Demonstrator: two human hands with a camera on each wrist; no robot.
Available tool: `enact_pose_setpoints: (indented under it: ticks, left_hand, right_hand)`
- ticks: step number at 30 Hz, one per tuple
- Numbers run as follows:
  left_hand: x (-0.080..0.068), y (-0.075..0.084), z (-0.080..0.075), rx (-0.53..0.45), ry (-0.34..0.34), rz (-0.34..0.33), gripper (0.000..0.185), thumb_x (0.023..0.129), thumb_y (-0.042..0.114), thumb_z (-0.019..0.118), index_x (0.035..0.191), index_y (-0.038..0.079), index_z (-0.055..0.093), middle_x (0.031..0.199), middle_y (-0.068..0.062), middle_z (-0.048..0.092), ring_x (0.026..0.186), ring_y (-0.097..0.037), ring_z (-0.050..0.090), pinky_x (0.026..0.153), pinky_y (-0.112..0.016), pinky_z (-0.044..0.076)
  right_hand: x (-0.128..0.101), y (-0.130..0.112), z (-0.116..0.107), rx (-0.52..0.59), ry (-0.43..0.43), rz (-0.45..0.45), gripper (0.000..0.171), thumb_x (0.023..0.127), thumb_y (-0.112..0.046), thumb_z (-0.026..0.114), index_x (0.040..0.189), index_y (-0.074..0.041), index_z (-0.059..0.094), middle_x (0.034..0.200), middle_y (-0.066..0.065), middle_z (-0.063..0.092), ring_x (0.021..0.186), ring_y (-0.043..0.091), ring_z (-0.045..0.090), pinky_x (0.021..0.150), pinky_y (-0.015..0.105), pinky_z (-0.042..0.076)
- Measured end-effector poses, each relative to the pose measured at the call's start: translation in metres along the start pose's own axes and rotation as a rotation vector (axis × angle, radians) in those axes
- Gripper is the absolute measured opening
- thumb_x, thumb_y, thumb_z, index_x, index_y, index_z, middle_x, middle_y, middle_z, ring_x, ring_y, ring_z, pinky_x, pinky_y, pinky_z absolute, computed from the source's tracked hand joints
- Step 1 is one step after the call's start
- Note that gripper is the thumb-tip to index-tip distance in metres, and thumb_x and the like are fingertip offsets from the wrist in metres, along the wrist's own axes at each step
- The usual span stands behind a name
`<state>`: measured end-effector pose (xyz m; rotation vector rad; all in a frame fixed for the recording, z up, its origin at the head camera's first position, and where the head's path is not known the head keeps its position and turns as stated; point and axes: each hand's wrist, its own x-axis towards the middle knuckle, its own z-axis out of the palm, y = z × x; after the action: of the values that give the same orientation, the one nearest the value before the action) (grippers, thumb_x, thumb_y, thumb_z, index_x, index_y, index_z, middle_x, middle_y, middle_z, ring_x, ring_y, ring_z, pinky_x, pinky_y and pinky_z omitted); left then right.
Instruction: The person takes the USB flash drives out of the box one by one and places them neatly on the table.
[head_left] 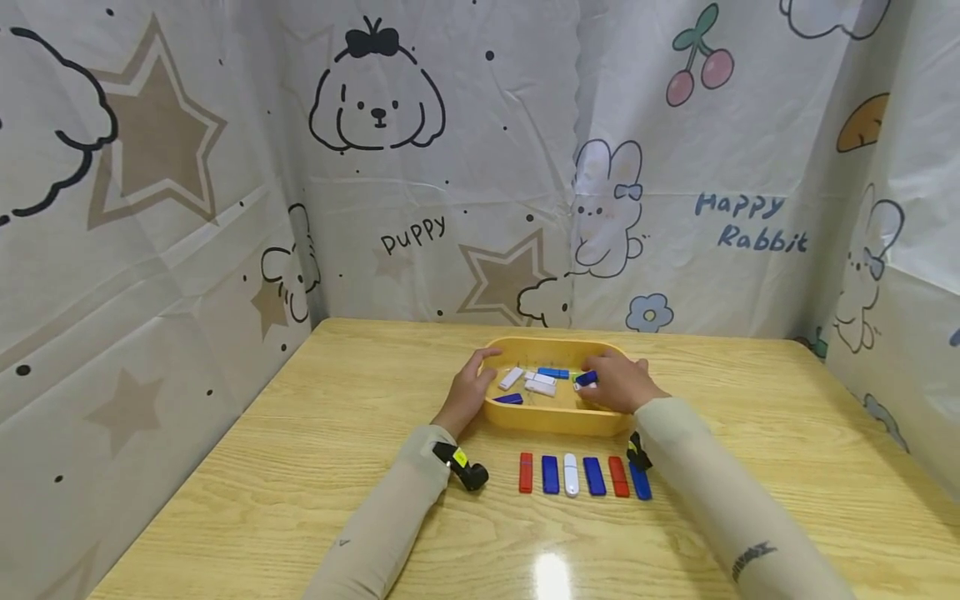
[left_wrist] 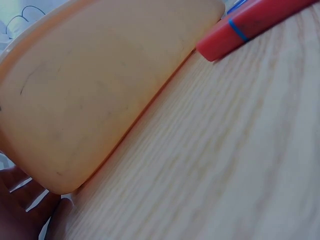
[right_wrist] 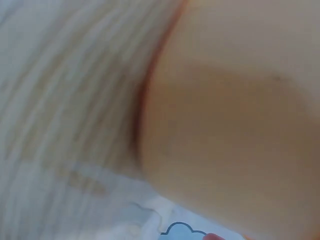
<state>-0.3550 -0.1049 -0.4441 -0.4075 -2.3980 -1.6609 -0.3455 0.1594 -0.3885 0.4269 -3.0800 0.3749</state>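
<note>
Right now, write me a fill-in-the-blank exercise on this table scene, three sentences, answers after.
1. The right hand pinches a ____ stick over the tray.
2. The left hand holds the tray's ____ end.
3. In the row on the table, the only white stick lies ____ from the left.

Missing words: blue; left; third

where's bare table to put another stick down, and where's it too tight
Bare wood lies left of the left hand and right of the right hand. Crowded: inside the yellow tray and the row of sticks before it.
</note>
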Motion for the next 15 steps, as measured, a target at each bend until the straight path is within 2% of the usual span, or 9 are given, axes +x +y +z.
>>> enact_pose_setpoints:
  ticks: [8, 15]
  left_hand:
    - [0.0004, 0.0008, 0.0001, -0.002, 0.010, 0.002, 0.037, 0.096, 0.014, 0.045, 0.132, 0.015, 0.054, 0.144, -0.007, 0.048, 0.136, -0.026, 0.037, 0.112, -0.047, 0.026]
    - [-0.0005, 0.0002, 0.0000, -0.005, -0.003, -0.015, 0.036, 0.098, 0.015, 0.045, 0.133, 0.016, 0.053, 0.145, -0.005, 0.047, 0.137, -0.024, 0.036, 0.112, -0.046, 0.026]
  right_hand:
    - [0.0035, 0.0014, 0.0055, -0.089, 0.009, -0.009, 0.052, 0.085, -0.043, 0.069, 0.126, -0.011, 0.063, 0.124, 0.014, 0.058, 0.109, 0.032, 0.055, 0.087, 0.058, 0.035]
    - [0.0018, 0.0007, 0.0056, -0.094, 0.011, -0.015, 0.048, 0.085, -0.042, 0.070, 0.122, -0.010, 0.065, 0.121, 0.014, 0.059, 0.107, 0.031, 0.056, 0.086, 0.058, 0.037]
